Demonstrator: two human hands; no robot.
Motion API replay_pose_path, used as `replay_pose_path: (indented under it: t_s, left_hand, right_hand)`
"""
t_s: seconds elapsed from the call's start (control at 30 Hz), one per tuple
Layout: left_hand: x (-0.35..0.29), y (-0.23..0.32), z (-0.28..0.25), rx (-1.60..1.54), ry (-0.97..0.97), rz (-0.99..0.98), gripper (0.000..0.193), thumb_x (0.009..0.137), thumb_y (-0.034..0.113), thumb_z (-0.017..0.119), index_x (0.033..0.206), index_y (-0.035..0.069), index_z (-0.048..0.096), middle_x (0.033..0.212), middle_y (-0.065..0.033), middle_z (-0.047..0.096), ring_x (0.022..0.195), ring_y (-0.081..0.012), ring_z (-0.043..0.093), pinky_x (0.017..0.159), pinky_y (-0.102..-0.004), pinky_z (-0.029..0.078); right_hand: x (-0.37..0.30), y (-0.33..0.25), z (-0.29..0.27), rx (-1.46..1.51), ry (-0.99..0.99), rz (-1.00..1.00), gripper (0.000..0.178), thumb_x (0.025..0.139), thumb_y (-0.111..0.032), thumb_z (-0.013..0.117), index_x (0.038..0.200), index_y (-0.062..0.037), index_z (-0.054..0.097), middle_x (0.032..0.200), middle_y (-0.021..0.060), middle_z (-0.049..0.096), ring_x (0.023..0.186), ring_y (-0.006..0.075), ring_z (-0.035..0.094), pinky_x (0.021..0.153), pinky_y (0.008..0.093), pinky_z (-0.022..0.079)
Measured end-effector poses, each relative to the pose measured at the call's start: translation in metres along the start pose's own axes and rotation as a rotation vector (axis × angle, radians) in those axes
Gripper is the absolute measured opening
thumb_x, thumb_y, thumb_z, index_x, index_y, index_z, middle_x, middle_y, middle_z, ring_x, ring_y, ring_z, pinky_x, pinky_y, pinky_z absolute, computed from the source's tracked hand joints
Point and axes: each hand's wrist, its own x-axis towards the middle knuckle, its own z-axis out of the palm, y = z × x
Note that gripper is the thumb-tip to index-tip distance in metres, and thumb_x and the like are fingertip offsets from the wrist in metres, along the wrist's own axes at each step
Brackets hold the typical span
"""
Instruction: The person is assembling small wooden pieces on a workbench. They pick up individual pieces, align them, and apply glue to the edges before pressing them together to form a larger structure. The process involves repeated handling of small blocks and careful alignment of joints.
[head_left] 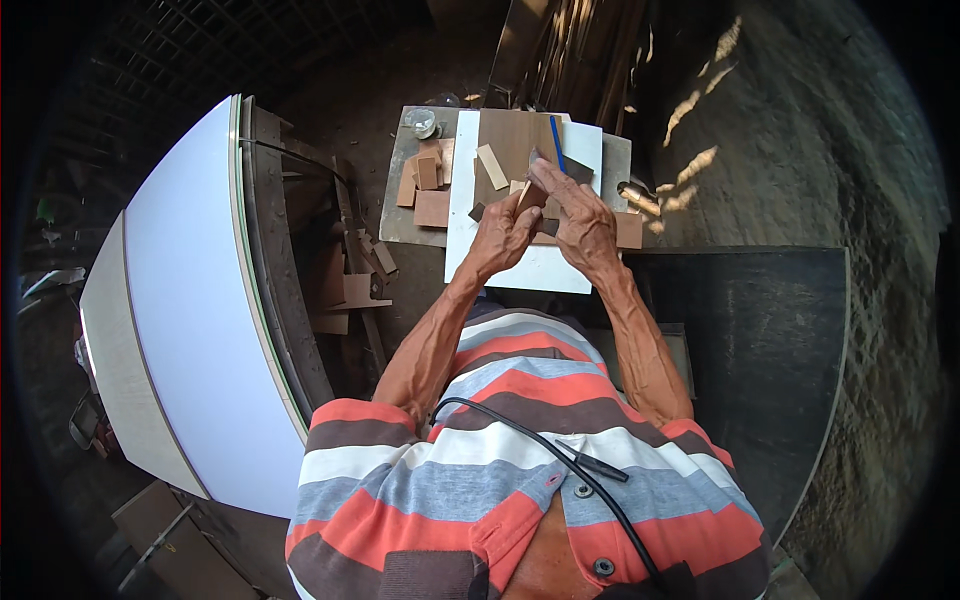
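My left hand (505,238) is closed on a small light wood strip (524,197), pinched between thumb and fingers. Right beside it, my right hand (588,228) has its fingers pressed together and reaching over the strip. A small greyish edge shows at those fingertips; its kind is too small to tell. Under both hands lies a white board (540,268) with a brown wood panel (505,130) on its far part. A pale wood strip (492,167) and a long blue stick-like thing (557,143) rest on the panel.
Several wood offcuts (428,172) and a clear glass jar (424,123) sit on the worktable (400,228) at left. A large white sheet (195,300) stands left of me. To the right is a dark panel (770,350), near a rough wall (880,250).
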Motion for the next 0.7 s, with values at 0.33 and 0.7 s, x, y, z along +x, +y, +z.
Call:
replay_pose_path:
  t_s: [0.33, 0.7]
  left_hand:
    - [0.003, 0.001, 0.008, -0.110, -0.033, -0.054, 0.025, 0.100, 0.026, 0.051, 0.095, 0.002, 0.058, 0.072, -0.0026, 0.058, 0.054, -0.0088, 0.053, 0.047, -0.0250, 0.046]
    - [0.043, -0.067, -0.009, -0.213, 0.443, -0.099, 0.044, 0.102, 0.026, 0.043, 0.135, -0.002, 0.047, 0.106, -0.0124, 0.063, 0.085, -0.0161, 0.064, 0.059, -0.0327, 0.053]
  right_hand:
    - [-0.013, 0.011, -0.006, -0.049, -0.168, 0.047, 0.056, 0.085, 0.002, 0.043, 0.138, -0.0164, 0.053, 0.135, 0.0054, 0.058, 0.119, 0.0286, 0.059, 0.099, 0.0376, 0.047]
    - [-0.021, 0.021, -0.005, 0.273, -0.068, 0.173, 0.065, 0.080, 0.008, 0.035, 0.142, -0.0095, 0.046, 0.133, 0.0171, 0.057, 0.122, 0.0334, 0.057, 0.103, 0.0388, 0.045]
